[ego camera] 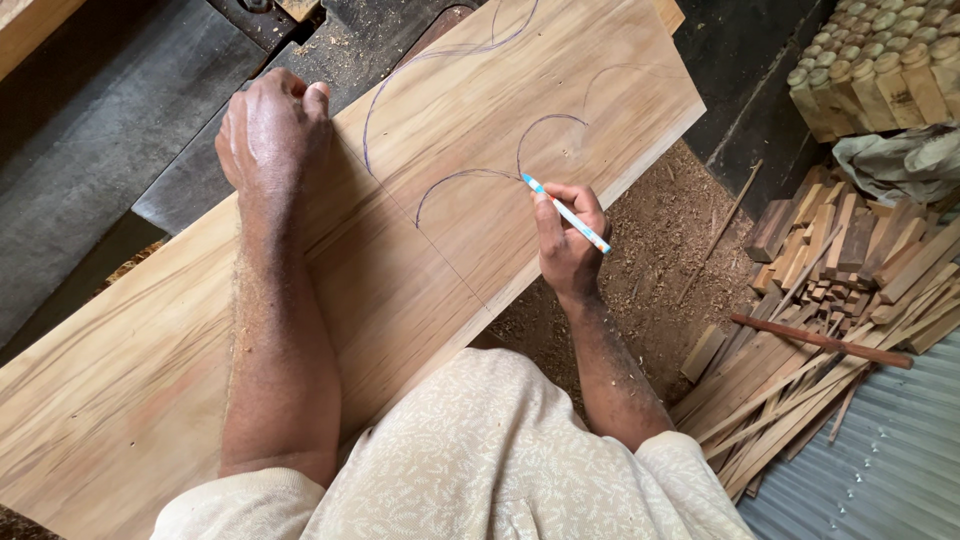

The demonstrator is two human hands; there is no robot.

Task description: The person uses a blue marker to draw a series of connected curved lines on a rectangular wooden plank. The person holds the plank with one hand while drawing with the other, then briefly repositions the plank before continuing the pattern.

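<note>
A wide pale wooden board (470,110) lies slanted across a dark machine table. Curved pen lines (455,178) are drawn on its upper half. My right hand (566,240) grips a blue and white pen (566,212), its tip touching the board where two arcs meet. My left hand (272,132) rests flat over the board's far left edge, fingers curled down over it, holding the board steady. My left forearm lies along the board.
A dark metal machine table (90,130) sits under the board at the left. Sawdust (665,250) covers the floor on the right. Several wood offcuts and thin strips (830,300) lie piled at the right, with stacked turned pieces (880,60) at the top right and corrugated sheet (880,460) below.
</note>
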